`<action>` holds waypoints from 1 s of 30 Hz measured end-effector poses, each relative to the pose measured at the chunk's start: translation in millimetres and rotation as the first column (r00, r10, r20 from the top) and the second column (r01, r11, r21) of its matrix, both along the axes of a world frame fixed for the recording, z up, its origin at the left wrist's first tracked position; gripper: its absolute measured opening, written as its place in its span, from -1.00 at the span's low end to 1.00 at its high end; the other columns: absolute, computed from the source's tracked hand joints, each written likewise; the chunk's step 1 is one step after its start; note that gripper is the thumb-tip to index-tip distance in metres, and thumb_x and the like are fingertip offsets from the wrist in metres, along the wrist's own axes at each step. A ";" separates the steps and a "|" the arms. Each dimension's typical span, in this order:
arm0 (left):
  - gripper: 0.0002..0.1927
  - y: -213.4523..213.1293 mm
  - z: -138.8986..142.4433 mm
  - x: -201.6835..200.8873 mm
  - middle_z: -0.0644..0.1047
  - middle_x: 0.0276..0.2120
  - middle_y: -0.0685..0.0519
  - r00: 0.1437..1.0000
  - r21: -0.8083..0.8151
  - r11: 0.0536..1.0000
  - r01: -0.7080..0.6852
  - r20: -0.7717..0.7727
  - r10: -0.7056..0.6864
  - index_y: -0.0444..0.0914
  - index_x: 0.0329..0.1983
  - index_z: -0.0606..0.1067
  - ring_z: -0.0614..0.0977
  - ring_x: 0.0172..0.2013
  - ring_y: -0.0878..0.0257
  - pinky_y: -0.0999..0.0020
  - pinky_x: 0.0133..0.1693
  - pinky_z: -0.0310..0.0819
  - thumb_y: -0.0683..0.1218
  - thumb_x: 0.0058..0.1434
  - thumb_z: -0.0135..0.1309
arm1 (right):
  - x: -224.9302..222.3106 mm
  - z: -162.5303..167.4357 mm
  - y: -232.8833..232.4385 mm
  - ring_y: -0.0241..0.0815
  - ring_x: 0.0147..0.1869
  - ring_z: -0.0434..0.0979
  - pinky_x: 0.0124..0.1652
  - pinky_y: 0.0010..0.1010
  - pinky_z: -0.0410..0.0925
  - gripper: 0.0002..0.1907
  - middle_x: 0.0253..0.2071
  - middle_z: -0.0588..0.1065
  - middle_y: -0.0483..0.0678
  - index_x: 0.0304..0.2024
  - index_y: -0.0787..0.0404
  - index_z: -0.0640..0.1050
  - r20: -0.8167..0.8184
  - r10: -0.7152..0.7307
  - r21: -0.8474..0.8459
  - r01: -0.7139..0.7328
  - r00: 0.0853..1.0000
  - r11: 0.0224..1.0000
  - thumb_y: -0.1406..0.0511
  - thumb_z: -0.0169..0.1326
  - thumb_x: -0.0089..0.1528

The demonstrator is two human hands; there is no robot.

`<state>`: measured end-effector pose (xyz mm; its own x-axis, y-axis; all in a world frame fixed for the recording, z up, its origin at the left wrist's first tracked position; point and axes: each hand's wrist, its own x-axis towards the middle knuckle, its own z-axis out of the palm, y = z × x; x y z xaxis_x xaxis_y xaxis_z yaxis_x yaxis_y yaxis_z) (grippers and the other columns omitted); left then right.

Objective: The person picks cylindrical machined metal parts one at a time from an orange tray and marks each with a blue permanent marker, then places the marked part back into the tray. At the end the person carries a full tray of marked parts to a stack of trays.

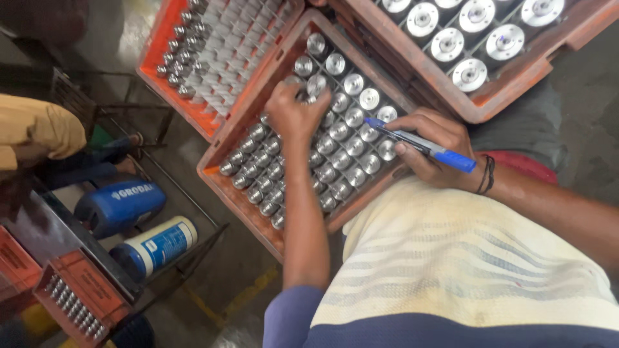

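Observation:
An orange crate (240,192) in the middle holds several rows of shiny metal cylinders (351,145) standing in a black grid. My left hand (291,115) reaches over the crate, its fingers curled around one cylinder (314,84) in the upper rows. At the crate's right edge, my right hand (433,147) holds a blue marker pen (422,144) with its tip pointing left over the cylinders. A dark thread band sits on that wrist. A cream striped cloth (451,270) lies over my lap below the crate.
A second orange crate (169,77) at top left holds small metal parts in white dividers. A third crate (509,96) at top right holds larger round metal parts. Two blue containers (138,222) lie on a wire rack. Another person (39,132) sits left. A small orange crate (77,296) is bottom left.

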<state>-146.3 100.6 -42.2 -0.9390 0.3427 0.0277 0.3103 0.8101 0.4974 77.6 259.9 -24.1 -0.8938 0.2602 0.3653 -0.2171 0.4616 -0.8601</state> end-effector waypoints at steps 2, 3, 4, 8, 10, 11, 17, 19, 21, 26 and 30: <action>-0.62 -19.5 10.3 -8.7 0.64 -0.30 0.01 0.950 0.154 0.949 0.275 -0.195 -0.243 -0.22 -0.18 0.71 0.66 -0.32 0.18 0.15 -0.30 0.55 0.10 0.04 0.40 | -1.5 1.2 0.0 -0.11 -0.20 0.61 -0.21 -0.34 0.43 -0.74 -0.22 0.56 0.11 0.01 0.38 0.55 -0.001 -0.062 -0.014 0.062 0.998 0.998 0.39 0.13 0.28; -0.61 -22.1 9.4 -6.1 0.60 -0.18 -0.01 0.957 0.459 0.841 0.286 -0.098 -0.272 -0.26 -0.05 0.62 0.64 -0.21 0.20 0.19 -0.19 0.53 0.10 0.20 0.28 | -2.8 2.1 -0.2 -0.11 -0.21 0.61 -0.22 -0.35 0.45 -0.74 -0.21 0.56 0.11 0.01 0.37 0.56 -0.017 -0.043 -0.001 0.043 0.999 0.999 0.40 0.12 0.27; -0.60 -24.9 7.7 -0.5 0.56 -0.06 -0.04 0.951 0.716 0.663 0.219 -0.005 -0.308 -0.29 0.07 0.53 0.61 -0.11 0.21 0.22 -0.07 0.52 0.09 0.35 0.16 | -4.7 3.1 -0.9 -0.12 -0.21 0.61 -0.23 -0.37 0.46 -0.74 -0.21 0.56 0.11 0.00 0.36 0.56 -0.028 -0.006 0.005 0.006 1.000 1.000 0.41 0.12 0.25; -0.57 -3.4 -19.1 37.2 0.54 -0.11 -0.05 0.703 0.780 0.459 -0.425 0.604 -0.376 -0.33 0.14 0.42 0.56 -0.31 0.29 0.36 -0.37 0.54 0.09 0.49 -0.19 | -17.7 5.0 -4.5 -0.02 -0.30 0.54 -0.27 -0.21 0.41 -0.70 -0.32 0.54 0.07 -0.07 0.35 0.58 -0.155 0.237 0.249 -0.194 0.959 0.949 0.38 0.19 0.14; -0.58 2.1 -29.1 53.0 0.53 -0.11 -0.04 0.683 0.803 0.450 -0.390 0.581 -0.443 -0.33 0.17 0.44 0.57 -0.25 0.30 0.39 -0.27 0.55 0.07 0.52 -0.18 | -24.9 4.0 -6.2 -0.06 -0.30 0.53 -0.27 -0.25 0.42 -0.71 -0.31 0.54 0.07 -0.06 0.35 0.57 -0.152 0.146 0.209 -0.112 0.978 0.971 0.42 0.18 0.16; -0.59 4.3 -32.6 59.3 0.53 -0.11 -0.03 0.672 0.814 0.442 -0.378 0.569 -0.474 -0.33 0.18 0.45 0.57 -0.22 0.30 0.41 -0.23 0.56 0.06 0.54 -0.17 | -26.3 3.5 -7.0 -0.09 -0.31 0.53 -0.27 -0.27 0.42 -0.72 -0.30 0.54 0.06 -0.05 0.35 0.57 -0.147 0.105 0.190 -0.076 0.984 0.979 0.43 0.17 0.16; -0.56 6.7 -36.7 68.8 0.56 -0.16 -0.05 0.655 0.811 0.353 -0.467 0.585 -0.479 -0.34 0.13 0.45 0.57 -0.34 0.29 0.43 -0.35 0.52 0.12 0.51 -0.16 | -17.0 -1.1 -11.8 -0.10 -0.24 0.58 -0.21 -0.28 0.44 -0.71 -0.28 0.55 0.06 -0.04 0.32 0.56 -0.125 0.102 0.082 -0.092 0.987 0.992 0.43 0.15 0.18; -0.70 9.5 -37.5 68.1 0.50 -0.21 -0.05 0.655 0.808 0.366 -0.463 0.589 -0.473 -0.27 0.09 0.37 0.55 -0.38 0.26 0.36 -0.41 0.50 -0.01 0.41 0.02 | -14.4 -1.7 -11.7 -0.06 -0.24 0.58 -0.22 -0.26 0.44 -0.73 -0.30 0.54 0.05 -0.07 0.31 0.56 -0.072 0.168 0.108 -0.160 0.983 0.981 0.41 0.18 0.16; -0.69 12.4 -36.3 67.4 0.50 -0.24 -0.07 0.641 0.811 0.345 -0.472 0.585 -0.497 -0.25 0.04 0.33 0.57 -0.39 0.23 0.31 -0.39 0.53 -0.07 0.33 0.10 | -13.6 -1.1 -11.7 -0.06 -0.25 0.58 -0.23 -0.27 0.43 -0.73 -0.31 0.54 0.06 -0.07 0.32 0.57 -0.031 0.147 0.085 -0.144 0.989 0.986 0.42 0.19 0.16; -0.63 12.1 -24.2 57.8 0.59 -0.42 -0.13 0.584 0.822 0.274 -0.500 0.553 -0.594 -0.29 -0.07 0.35 0.66 -0.49 0.14 0.28 -0.42 0.60 0.06 0.25 0.05 | -14.4 5.6 -12.9 -0.02 -0.22 0.58 -0.21 -0.26 0.43 -0.71 -0.29 0.55 0.08 -0.06 0.34 0.56 -0.037 0.178 0.115 -0.173 0.983 0.978 0.42 0.21 0.15; -0.60 7.0 -1.3 36.4 0.57 -0.29 -0.09 0.972 0.321 0.947 0.018 0.218 -0.093 -0.31 0.01 0.44 0.66 -0.37 0.12 0.18 -0.28 0.53 0.07 0.26 0.05 | -13.7 10.9 -8.9 -0.03 -0.24 0.58 -0.21 -0.27 0.42 -0.73 -0.27 0.55 0.09 -0.06 0.33 0.57 -0.022 0.066 0.094 -0.064 0.998 0.994 0.43 0.19 0.18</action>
<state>-109.9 107.6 -43.5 -0.9127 0.4028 -0.0691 0.1986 0.5849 0.7864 63.9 251.0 -13.2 -0.8981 0.1657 0.4074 -0.2700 0.5235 -0.8081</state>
